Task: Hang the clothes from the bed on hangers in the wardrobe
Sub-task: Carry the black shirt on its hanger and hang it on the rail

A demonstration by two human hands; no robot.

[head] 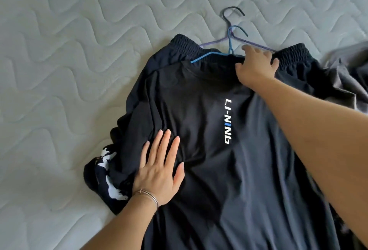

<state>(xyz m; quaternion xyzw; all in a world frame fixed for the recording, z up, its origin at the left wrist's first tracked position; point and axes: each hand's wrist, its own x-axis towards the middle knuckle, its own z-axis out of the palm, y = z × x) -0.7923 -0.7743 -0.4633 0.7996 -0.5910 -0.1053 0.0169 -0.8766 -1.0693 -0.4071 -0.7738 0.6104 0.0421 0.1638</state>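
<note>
A black T-shirt (199, 110) with white "LI-NING" lettering lies spread on the quilted mattress (69, 60). A blue hanger (207, 54) sits partly inside its collar, hook pointing away from me. My right hand (255, 66) grips the collar at the hanger's neck. My left hand (161, 168) rests flat on the shirt's left side, fingers spread. Beneath the shirt lies a black garment with an elastic waistband (185, 45) on a purple hanger (256, 44). A black cloth with white print (107, 170) pokes out at the left.
A grey garment (348, 80) lies crumpled at the right edge of the bed. The hooks of both hangers (232, 20) overlap on the mattress beyond the collar. The wardrobe is not in view.
</note>
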